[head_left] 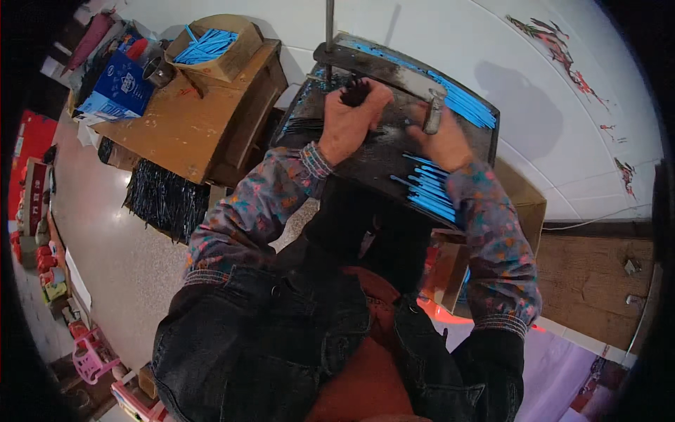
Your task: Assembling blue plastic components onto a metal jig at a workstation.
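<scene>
left hand [349, 126] is apparently positioning a pinched dark piece [355, 92] toward the table's [376, 165] left edge — alignment seemingly needed next; right hand's [448, 145] grip unclear.

The scene is viewed from the person's head through a fisheye lens, aimed steeply down past the jacket [246, 337], which is shown closest. The left hand [349, 125] and right hand [446, 143] are seen at middle range over the worktop [374, 167], whose near edge is faced from above. Beyond its far edge the wall [485, 35] is taken in, and off its near left corner the floor [133, 246], farther down.
</scene>
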